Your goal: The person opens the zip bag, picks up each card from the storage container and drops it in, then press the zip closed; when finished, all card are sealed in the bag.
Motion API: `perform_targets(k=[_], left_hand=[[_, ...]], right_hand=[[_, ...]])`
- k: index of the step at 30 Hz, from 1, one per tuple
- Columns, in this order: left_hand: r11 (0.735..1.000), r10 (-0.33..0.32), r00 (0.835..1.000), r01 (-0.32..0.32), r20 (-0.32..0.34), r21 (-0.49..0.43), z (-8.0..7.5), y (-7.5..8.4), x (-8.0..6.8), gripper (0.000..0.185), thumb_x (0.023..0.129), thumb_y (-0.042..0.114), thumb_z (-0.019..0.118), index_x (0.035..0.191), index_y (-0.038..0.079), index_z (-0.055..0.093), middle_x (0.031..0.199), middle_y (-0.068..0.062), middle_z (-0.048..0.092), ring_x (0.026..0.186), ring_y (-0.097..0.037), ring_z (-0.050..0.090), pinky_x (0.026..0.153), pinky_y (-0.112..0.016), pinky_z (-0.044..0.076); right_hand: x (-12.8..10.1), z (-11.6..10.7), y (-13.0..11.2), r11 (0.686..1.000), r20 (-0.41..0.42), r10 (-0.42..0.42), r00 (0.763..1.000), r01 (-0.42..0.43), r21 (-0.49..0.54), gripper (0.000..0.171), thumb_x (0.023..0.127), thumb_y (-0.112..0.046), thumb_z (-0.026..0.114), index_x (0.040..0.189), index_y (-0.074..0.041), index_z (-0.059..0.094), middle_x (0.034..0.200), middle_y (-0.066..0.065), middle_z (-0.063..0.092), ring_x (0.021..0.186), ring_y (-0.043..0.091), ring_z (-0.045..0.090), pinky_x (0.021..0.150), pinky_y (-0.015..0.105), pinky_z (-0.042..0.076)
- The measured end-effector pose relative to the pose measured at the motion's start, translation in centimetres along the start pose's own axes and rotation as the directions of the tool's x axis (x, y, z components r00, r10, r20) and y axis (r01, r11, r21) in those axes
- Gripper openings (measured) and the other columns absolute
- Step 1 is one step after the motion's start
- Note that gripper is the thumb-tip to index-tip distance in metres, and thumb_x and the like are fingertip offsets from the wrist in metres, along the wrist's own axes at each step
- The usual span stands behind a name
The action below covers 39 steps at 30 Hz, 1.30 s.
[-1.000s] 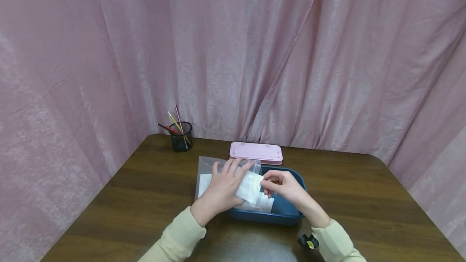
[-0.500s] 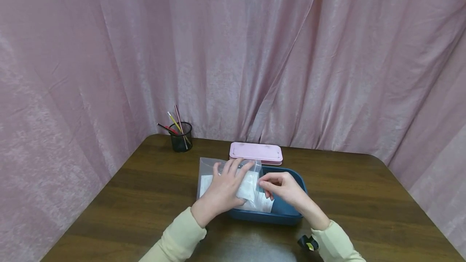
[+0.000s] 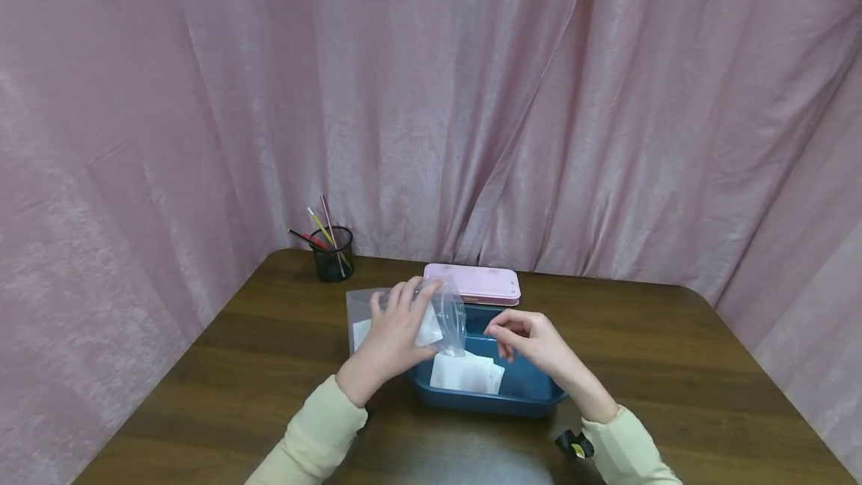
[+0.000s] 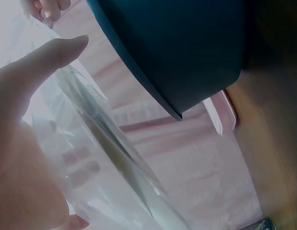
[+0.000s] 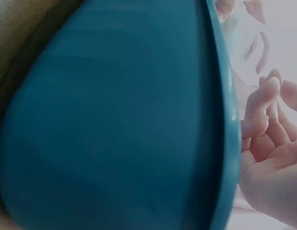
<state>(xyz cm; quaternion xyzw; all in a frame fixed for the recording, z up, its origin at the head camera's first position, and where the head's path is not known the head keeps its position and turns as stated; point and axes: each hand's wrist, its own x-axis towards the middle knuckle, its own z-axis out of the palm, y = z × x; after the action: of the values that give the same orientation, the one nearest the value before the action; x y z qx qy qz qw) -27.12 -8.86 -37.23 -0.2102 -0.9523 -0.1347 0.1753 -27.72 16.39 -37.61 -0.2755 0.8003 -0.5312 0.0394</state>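
Right hand: the right hand (image 3: 532,343) is hovering over the dark blue plastic tub (image 3: 532,388), fingers loosely curled, holding nothing.
White packets: flat white packets (image 3: 466,373) are lying in the tub.
Left hand: the left hand (image 3: 393,331) is gripping the clear plastic bag (image 3: 450,316) with a packet inside.
Change: the bag is now pulled left, away from the right hand.
Meaning: one packet looks bagged.
Far: the pink flat lid (image 3: 473,283) is unmoved.
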Motion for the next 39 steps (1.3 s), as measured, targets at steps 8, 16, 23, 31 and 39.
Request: perform_targets(k=[8,16,23,31,39], left_hand=[[0.999,-0.034,0.999,0.034,0.024,-0.011,-0.3,0.1,0.1,0.100,0.067,0.040,0.087,0.147,0.023,0.029,0.146,-0.014,0.037,0.132,-0.035,0.037,0.103,-0.067,0.026],[0.997,-0.079,0.996,0.079,0.043,-0.016,-0.5,-0.4,0.2,0.099,0.068,0.038,0.087,0.148,0.023,0.029,0.147,-0.015,0.037,0.134,-0.035,0.035,0.105,-0.066,0.025],[0.998,-0.065,0.997,0.065,0.029,-0.005,-0.4,-0.5,0.0,0.099,0.068,0.038,0.087,0.147,0.022,0.031,0.146,-0.015,0.038,0.132,-0.035,0.037,0.104,-0.066,0.026],[0.999,-0.041,0.999,0.041,0.033,-0.003,-0.3,-0.3,-0.1,0.097,0.068,0.037,0.087,0.147,0.021,0.032,0.146,-0.015,0.039,0.132,-0.035,0.038,0.104,-0.067,0.026],[0.999,-0.025,0.999,0.026,0.024,-0.024,-0.3,-0.1,-0.2,0.097,0.067,0.036,0.087,0.146,0.021,0.032,0.145,-0.015,0.040,0.131,-0.035,0.038,0.104,-0.067,0.027]], right_hand=[[1.6,-0.2,-1.2,0.948,0.109,0.001,0.994,0.034,-0.316,0.014,0.095,-0.023,0.061,0.090,-0.012,0.068,0.064,0.006,0.063,0.052,0.014,0.057,0.053,0.024,0.048],[4.6,0.2,-2.4,0.672,0.320,0.060,0.945,0.199,-0.714,0.012,0.089,-0.019,0.068,0.078,-0.015,0.068,0.060,-0.009,0.051,0.054,0.002,0.042,0.050,0.019,0.034],[5.9,2.1,-2.2,0.472,0.358,0.253,0.899,0.209,-0.856,0.013,0.085,-0.028,0.073,0.082,-0.016,0.068,0.073,-0.003,0.066,0.060,0.009,0.052,0.051,0.026,0.041],[7.1,4.4,-1.2,0.320,0.294,0.541,0.788,0.131,-0.938,0.058,0.082,-0.044,0.074,0.129,-0.012,0.061,0.106,0.002,0.073,0.080,0.013,0.065,0.079,0.030,0.056],[7.1,5.4,-0.1,0.216,0.221,0.657,0.721,0.100,-0.971,0.088,0.076,-0.050,0.077,0.149,-0.020,0.037,0.125,0.001,0.065,0.099,0.016,0.061,0.100,0.034,0.049]])
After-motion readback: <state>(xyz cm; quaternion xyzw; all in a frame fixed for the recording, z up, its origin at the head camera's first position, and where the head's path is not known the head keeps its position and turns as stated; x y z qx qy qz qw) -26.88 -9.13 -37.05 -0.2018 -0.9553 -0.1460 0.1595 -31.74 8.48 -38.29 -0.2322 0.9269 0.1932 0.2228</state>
